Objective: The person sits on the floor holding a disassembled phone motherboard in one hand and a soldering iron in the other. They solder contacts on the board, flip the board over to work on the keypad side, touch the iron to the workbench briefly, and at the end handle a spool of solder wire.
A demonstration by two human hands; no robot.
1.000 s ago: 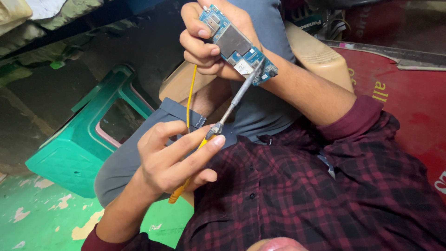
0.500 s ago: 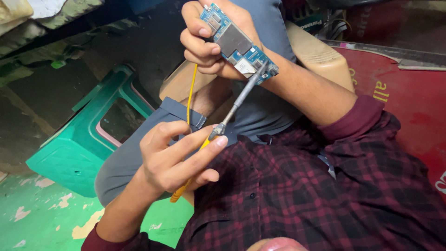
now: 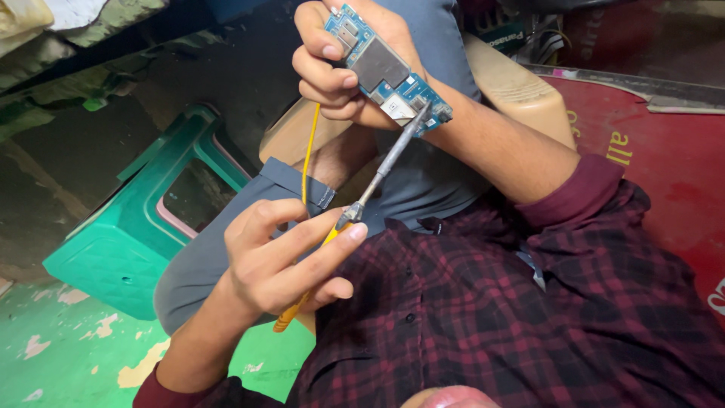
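Note:
My right hand (image 3: 332, 72) holds a small blue circuit board (image 3: 385, 72) with a metal shield, raised at the top middle of the view. My left hand (image 3: 279, 261) grips a soldering iron (image 3: 377, 177) by its yellow handle, lower down and to the left. The iron's grey metal shaft runs up and to the right, and its tip touches the board's lower right edge. A yellow cord (image 3: 308, 151) hangs between the two hands.
A green plastic stool (image 3: 143, 234) lies tipped on the worn green floor (image 3: 53, 355) at the left. My grey trousers (image 3: 219, 249) and dark red checked shirt (image 3: 529, 325) fill the middle and right. A red surface (image 3: 664, 174) lies at the right.
The iron's tip has slid a little up and to the right along the board's edge. Both hands keep their grips and have hardly shifted.

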